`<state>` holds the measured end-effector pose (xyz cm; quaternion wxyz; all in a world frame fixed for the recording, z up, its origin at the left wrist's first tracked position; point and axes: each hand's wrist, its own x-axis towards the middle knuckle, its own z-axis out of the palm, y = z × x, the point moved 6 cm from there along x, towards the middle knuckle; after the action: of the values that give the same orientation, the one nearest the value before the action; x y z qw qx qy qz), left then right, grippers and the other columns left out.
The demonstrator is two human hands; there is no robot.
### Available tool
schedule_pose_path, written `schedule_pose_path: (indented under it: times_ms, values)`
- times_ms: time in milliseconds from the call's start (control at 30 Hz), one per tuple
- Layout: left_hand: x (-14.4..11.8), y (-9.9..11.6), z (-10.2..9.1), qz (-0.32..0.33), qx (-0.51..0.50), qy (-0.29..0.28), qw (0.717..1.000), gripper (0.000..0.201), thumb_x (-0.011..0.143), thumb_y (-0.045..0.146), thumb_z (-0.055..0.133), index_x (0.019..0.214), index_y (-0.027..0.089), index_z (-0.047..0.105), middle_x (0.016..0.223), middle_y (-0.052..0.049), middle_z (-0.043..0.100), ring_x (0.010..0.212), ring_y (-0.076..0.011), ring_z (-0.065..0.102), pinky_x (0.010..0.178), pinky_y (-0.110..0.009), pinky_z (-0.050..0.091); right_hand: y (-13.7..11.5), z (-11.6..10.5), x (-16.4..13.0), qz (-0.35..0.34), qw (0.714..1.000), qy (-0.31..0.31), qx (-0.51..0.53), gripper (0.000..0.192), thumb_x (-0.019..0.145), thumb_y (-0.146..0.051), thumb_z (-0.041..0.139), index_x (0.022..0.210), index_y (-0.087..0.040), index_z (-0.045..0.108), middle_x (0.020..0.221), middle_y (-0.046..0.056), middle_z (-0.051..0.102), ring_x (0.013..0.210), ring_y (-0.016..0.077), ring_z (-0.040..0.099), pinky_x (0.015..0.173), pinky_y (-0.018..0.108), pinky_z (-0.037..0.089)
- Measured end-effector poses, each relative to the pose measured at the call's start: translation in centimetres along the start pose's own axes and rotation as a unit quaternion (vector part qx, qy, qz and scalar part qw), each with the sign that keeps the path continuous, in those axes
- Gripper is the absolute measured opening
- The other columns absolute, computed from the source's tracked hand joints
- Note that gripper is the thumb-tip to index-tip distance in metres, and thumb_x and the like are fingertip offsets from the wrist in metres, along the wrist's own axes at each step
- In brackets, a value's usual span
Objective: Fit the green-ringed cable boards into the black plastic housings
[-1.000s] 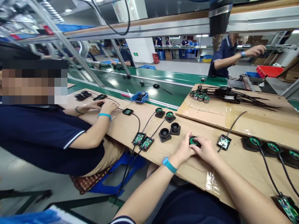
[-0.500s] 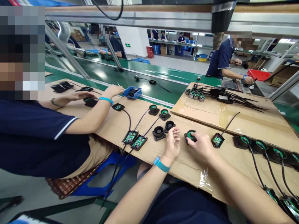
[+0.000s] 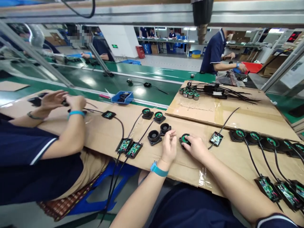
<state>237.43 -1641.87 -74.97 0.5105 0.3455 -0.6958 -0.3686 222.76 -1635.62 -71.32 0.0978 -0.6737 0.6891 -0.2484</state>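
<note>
While the right hand (image 3: 196, 147) grips the round black part (image 3: 184, 139), hiding half, the left hand (image 3: 169, 146) hangs loose, touching nothing.

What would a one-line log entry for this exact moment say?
right hand: on round black part with green board | left hand: open beside it | empty black housings to the left | surface: cardboard sheet

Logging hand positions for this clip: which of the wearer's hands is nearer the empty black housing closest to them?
Left. The left hand hovers just right of the empty black housing; the right hand rests farther right on the green-topped housing.
</note>
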Motion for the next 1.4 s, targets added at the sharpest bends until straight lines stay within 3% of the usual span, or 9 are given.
schedule_pose_path:
  times_ms: [133,200,267,333,500,633,833,1067,1400]
  values:
    - [-0.7,1.7,1.0,0.079,0.085,-0.088,0.989,0.05,0.089,0.023,0.056,0.138,0.018,0.043,0.141,-0.018,0.048,0.134,-0.0285,0.048,0.113,-0.05,0.043,1.5,-3.2,-1.8,0.018,0.998,-0.048,-0.045,0.055,0.093,-0.044,0.061,0.138,-0.014,0.054,0.129,0.015,0.066,0.116,0.0284,0.06,0.1,0.04,0.044]
    - [-1.0,2.1,1.8,0.101,0.128,-0.129,0.978,0.06,0.087,0.024,0.062,0.142,0.018,0.039,0.148,-0.019,0.042,0.142,-0.0301,0.04,0.119,-0.052,0.036,3.2,-4.2,-3.1,0.029,0.991,-0.089,-0.092,0.042,0.093,-0.037,0.061,0.128,-0.014,0.061,0.127,0.016,0.066,0.119,0.0301,0.056,0.101,0.042,0.038]
    - [-1.2,2.1,2.6,0.113,0.16,-0.151,0.969,0.064,0.087,0.029,0.066,0.144,0.018,0.038,0.15,-0.019,0.042,0.142,-0.0304,0.041,0.119,-0.051,0.037,4.5,-4.3,-4.0,0.022,0.981,-0.144,-0.13,0.018,0.093,-0.025,0.058,0.104,-0.016,0.069,0.115,0.013,0.07,0.115,0.0285,0.056,0.096,0.04,0.036]
    - [-1.1,2.0,3.4,0.125,0.183,-0.163,0.961,0.058,0.089,0.033,0.067,0.14,0.019,0.043,0.144,-0.018,0.049,0.136,-0.0298,0.048,0.115,-0.05,0.043,5.1,-3.9,-4.4,0.003,0.968,-0.19,-0.165,0.017,0.093,-0.017,0.052,0.088,-0.016,0.068,0.103,0.011,0.071,0.106,0.026,0.057,0.09,0.037,0.034]
    - [-0.4,2.2,3.3,0.14,0.252,-0.15,0.946,0.032,0.091,0.025,0.063,0.122,0.02,0.056,0.125,-0.015,0.062,0.119,-0.0289,0.06,0.102,-0.049,0.052,3.6,-4.1,-3.7,-0.026,0.941,-0.229,-0.246,0.023,0.095,-0.011,0.044,0.094,-0.011,0.067,0.097,0.015,0.069,0.097,0.0264,0.06,0.084,0.039,0.034]
    - [1.2,5.0,-0.6,0.207,0.304,-0.057,0.928,0.03,0.089,0.02,0.065,0.118,0.018,0.057,0.128,-0.017,0.061,0.121,-0.0305,0.06,0.1,-0.049,0.052,-1.0,-5.6,-3.9,-0.033,0.957,-0.201,-0.208,0.022,0.097,-0.013,0.044,0.096,-0.011,0.066,0.098,0.016,0.068,0.096,0.0276,0.061,0.084,0.039,0.039]
    - [5.1,12.9,-8.2,0.323,0.293,0.074,0.897,0.044,0.084,0.029,0.076,0.121,0.022,0.053,0.132,-0.015,0.06,0.125,-0.0292,0.06,0.104,-0.049,0.052,-10.3,-5.6,-2.9,-0.082,0.988,-0.107,0.076,0.009,0.092,-0.023,0.058,0.084,-0.019,0.058,0.083,0.007,0.065,0.074,0.0198,0.059,0.067,0.03,0.041]
    - [8.5,19.2,-14.7,0.393,0.357,0.122,0.839,0.054,0.085,0.041,0.074,0.129,0.021,0.049,0.126,-0.013,0.064,0.12,-0.0276,0.063,0.103,-0.049,0.054,-18.0,-3.8,2.7,-0.153,0.909,-0.131,0.365,0.035,0.088,-0.019,0.063,0.06,-0.019,0.043,0.06,-0.005,0.046,0.06,0.0098,0.041,0.058,0.024,0.03]
    - [13.3,24.7,-25.1,0.428,0.485,0.051,0.761,0.038,0.087,0.044,0.071,0.113,0.02,0.058,0.122,-0.012,0.067,0.115,-0.0245,0.066,0.098,-0.043,0.056,-30.8,-0.3,8.9,-0.08,0.836,-0.125,0.528,0.056,0.064,-0.046,0.089,0.056,-0.018,0.041,0.055,-0.01,0.04,0.056,0.0068,0.034,0.052,0.021,0.026]
